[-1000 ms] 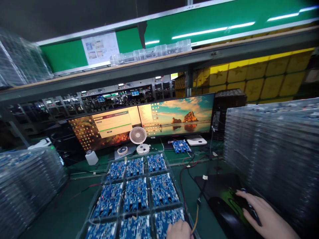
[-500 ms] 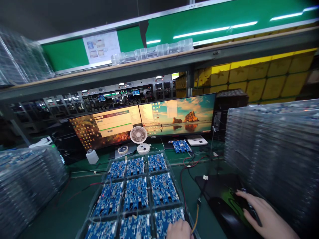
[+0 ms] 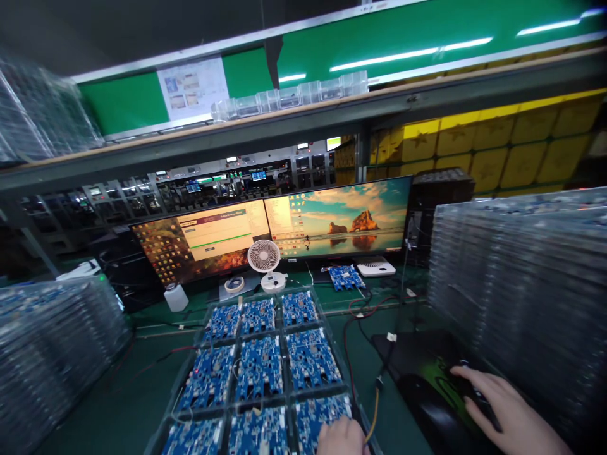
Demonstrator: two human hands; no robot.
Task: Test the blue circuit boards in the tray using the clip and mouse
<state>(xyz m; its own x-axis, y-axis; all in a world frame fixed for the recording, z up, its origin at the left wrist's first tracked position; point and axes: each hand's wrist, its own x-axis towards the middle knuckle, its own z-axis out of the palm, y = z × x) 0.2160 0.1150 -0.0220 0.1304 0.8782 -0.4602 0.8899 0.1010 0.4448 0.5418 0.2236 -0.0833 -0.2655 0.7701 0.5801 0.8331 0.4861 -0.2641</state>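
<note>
Visibly, one tray (image 3: 289, 399) holds nine boards (image 3: 260, 368).

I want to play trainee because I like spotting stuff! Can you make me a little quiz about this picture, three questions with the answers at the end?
1. True or false: the white fan stands in front of the lit screens.
2. Fill in the blank: the right hand rests on a computer ____.
3. Choose one: how many blue circuit boards show in the tray?
A) four
B) nine
C) fifteen

Key:
1. True
2. mouse
3. B
</note>
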